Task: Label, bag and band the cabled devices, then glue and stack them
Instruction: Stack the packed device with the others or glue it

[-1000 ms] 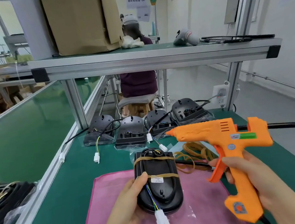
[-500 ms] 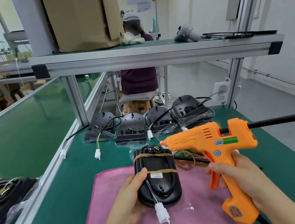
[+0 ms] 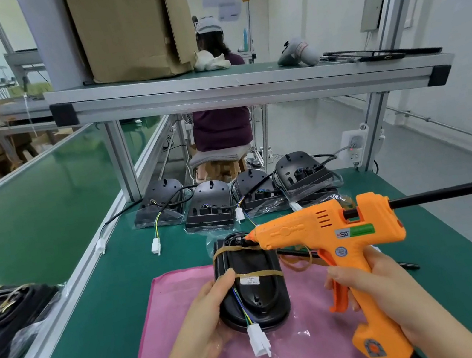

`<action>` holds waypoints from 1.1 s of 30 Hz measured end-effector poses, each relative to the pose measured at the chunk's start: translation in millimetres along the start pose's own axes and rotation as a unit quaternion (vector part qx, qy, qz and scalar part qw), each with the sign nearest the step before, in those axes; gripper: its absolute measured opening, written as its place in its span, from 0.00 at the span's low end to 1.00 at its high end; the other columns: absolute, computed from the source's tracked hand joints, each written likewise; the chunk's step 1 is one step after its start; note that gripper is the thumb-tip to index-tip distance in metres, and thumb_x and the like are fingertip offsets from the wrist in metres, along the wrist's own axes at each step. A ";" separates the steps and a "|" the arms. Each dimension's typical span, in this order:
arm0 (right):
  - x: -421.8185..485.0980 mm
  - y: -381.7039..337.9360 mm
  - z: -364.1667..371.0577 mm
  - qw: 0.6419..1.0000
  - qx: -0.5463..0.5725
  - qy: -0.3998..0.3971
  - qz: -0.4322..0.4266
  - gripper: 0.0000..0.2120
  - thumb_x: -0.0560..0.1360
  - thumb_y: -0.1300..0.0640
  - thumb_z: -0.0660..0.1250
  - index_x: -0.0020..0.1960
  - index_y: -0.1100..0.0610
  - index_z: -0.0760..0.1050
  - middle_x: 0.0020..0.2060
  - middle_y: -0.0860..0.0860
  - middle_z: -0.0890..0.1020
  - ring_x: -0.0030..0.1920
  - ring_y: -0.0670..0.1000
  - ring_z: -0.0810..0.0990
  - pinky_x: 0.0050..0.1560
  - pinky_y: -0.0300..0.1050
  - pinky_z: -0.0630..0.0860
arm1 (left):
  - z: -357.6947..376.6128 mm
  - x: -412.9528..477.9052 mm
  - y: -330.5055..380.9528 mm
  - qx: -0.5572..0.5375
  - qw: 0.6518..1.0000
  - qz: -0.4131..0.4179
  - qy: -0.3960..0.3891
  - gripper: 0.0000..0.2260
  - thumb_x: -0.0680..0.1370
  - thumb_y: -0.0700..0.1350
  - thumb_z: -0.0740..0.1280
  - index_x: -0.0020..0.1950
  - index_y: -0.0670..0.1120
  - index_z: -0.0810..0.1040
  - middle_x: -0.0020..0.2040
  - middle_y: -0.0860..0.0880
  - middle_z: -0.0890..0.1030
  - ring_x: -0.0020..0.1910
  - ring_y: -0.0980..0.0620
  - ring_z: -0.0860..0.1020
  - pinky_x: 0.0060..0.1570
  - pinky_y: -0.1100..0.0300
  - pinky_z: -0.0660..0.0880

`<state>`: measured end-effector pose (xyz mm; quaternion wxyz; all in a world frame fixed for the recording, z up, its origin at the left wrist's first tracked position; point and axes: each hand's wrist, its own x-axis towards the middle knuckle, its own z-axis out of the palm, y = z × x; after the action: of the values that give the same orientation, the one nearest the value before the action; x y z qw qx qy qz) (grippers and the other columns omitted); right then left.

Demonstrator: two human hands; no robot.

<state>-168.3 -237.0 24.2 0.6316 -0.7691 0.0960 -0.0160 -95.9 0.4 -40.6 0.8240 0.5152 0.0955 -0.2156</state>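
Head view: device (image 3: 260,296) in left hand (image 3: 208,317)

black oval device (image 3: 252,289) in a clear bag, lying lengthwise over the pink cloth (image 3: 170,316) — two tan rubber bands (image 3: 259,274) cross it, small label under the nearer one. coloured wires end in a white connector (image 3: 259,340) off its near end. orange glue gun (image 3: 325,226) — nozzle tip at the device's far end. four more bagged devices (image 3: 211,205) in a row behind.
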 end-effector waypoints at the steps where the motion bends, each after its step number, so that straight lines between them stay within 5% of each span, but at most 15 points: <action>1: 0.0 -0.4 1.2 1.000 -0.001 0.001 0.000 0.20 0.65 0.48 0.74 0.54 0.53 0.76 0.40 0.52 0.86 0.31 0.44 0.81 0.35 0.42 0.77 | 0.0 0.0 -0.2 -0.002 1.000 -0.001 0.001 0.24 0.70 0.49 0.71 0.62 0.38 0.77 0.53 0.38 0.84 0.49 0.40 0.84 0.40 0.49 0.81; 17: 2.9 3.7 -11.1 1.000 -0.011 0.029 -0.003 0.11 0.73 0.55 0.71 0.54 0.53 0.76 0.39 0.53 0.86 0.29 0.45 0.80 0.31 0.41 0.76 | -1.7 -2.7 1.6 -0.014 1.000 0.000 -0.005 0.24 0.68 0.50 0.72 0.60 0.39 0.78 0.53 0.39 0.84 0.50 0.40 0.84 0.43 0.47 0.82; 27: 14.2 15.2 -31.1 0.990 0.141 0.017 0.016 0.22 0.65 0.52 0.70 0.55 0.63 0.78 0.36 0.56 0.84 0.25 0.48 0.75 0.26 0.39 0.73 | -1.8 -7.9 1.8 -0.008 1.000 -0.005 -0.004 0.26 0.68 0.50 0.72 0.62 0.39 0.77 0.54 0.38 0.83 0.53 0.39 0.83 0.48 0.44 0.81; 29: 20.6 17.4 -40.3 0.983 0.179 0.007 0.041 0.22 0.65 0.52 0.70 0.55 0.63 0.79 0.39 0.59 0.85 0.28 0.47 0.79 0.31 0.42 0.77 | -5.2 -7.8 1.3 -0.008 1.000 -0.004 -0.002 0.27 0.67 0.50 0.72 0.62 0.39 0.77 0.54 0.38 0.83 0.53 0.39 0.83 0.50 0.42 0.80; 31: 43.0 -3.3 -46.0 0.995 0.104 -0.008 0.010 0.21 0.70 0.58 0.72 0.61 0.65 0.77 0.50 0.61 0.84 0.41 0.43 0.84 0.50 0.53 0.80 | -9.8 -7.4 0.8 -0.010 1.000 -0.005 -0.004 0.27 0.67 0.50 0.72 0.63 0.39 0.76 0.55 0.38 0.83 0.54 0.38 0.82 0.54 0.40 0.78; 32: 65.8 -17.7 -45.6 0.997 0.040 -0.056 -0.022 0.24 0.73 0.63 0.71 0.67 0.67 0.71 0.60 0.63 0.79 0.52 0.42 0.82 0.63 0.53 0.74 | -11.9 -7.5 0.7 -0.012 1.000 -0.007 -0.008 0.27 0.68 0.50 0.72 0.64 0.39 0.76 0.56 0.38 0.83 0.54 0.38 0.82 0.55 0.39 0.78; 33: 92.3 -30.8 -47.1 0.996 -0.014 -0.075 -0.045 0.28 0.76 0.66 0.68 0.72 0.69 0.61 0.66 0.65 0.73 0.59 0.47 0.79 0.66 0.43 0.71 | -13.8 -7.6 0.7 -0.015 1.000 -0.008 -0.013 0.26 0.69 0.50 0.71 0.64 0.39 0.76 0.56 0.38 0.83 0.55 0.38 0.82 0.54 0.40 0.78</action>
<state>-80.7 -292.5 54.8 0.6246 -0.7807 0.0142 0.0147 -101.5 14.9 -43.4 0.8311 0.4992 0.0919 -0.2274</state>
